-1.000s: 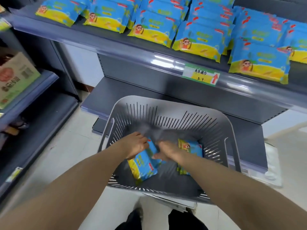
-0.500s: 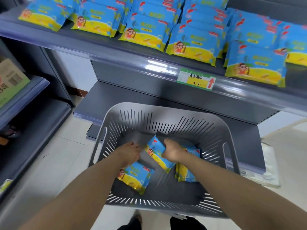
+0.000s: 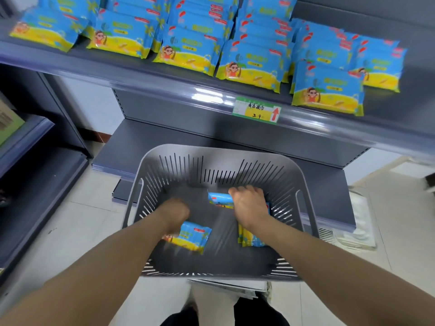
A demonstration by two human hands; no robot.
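— Three packets in the basket [image 3: 219, 158]?
— Yes. Gripping the far packet [image 3: 220, 200] with the right hand [image 3: 249, 203]. Cannot tell the grip of the blurred left hand [image 3: 175, 214], at the near packet [image 3: 194, 236]. Half hidden by the forearm, a third packet [image 3: 252, 240].

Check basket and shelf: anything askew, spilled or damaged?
Nothing damaged or spilled. In the grey basket three wet-wipe packs lie at odd angles: the far pack gripped by the right hand, the near pack by the blurred left hand, the right pack under the right wrist. Shelf pack at front right sits forward of its row.

Right hand [image 3: 250, 203] grips packet [image 3: 220, 200] in basket [image 3: 211, 158] (left hand [image 3: 175, 214] blurred).
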